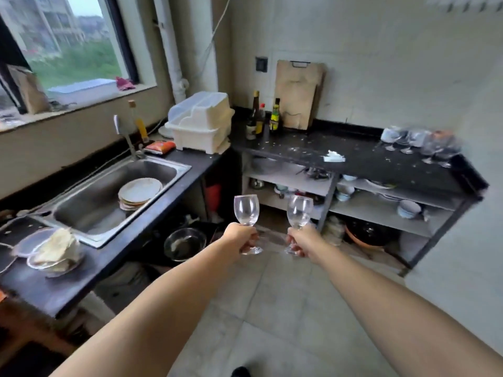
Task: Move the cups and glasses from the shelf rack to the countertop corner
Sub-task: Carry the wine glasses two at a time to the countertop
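My left hand point(243, 238) grips the stem of a clear wine glass point(246, 209), held upright in front of me over the floor. My right hand point(303, 239) grips the stem of a second clear wine glass point(299, 212), also upright and a hand's width to the right. Several glasses and a cup point(419, 142) stand clustered on the far right corner of the black countertop point(381, 164), blurred. Both held glasses are well short of that corner, in front of the open shelves point(362, 210) under the counter.
A steel sink point(103, 194) with stacked plates lies to the left, with a white dish rack point(201, 123) behind it. Bottles point(261, 118) and a cutting board point(298, 93) stand at the back wall. Crumpled tissue point(334, 157) lies on the counter. Bowls and pots fill the shelves.
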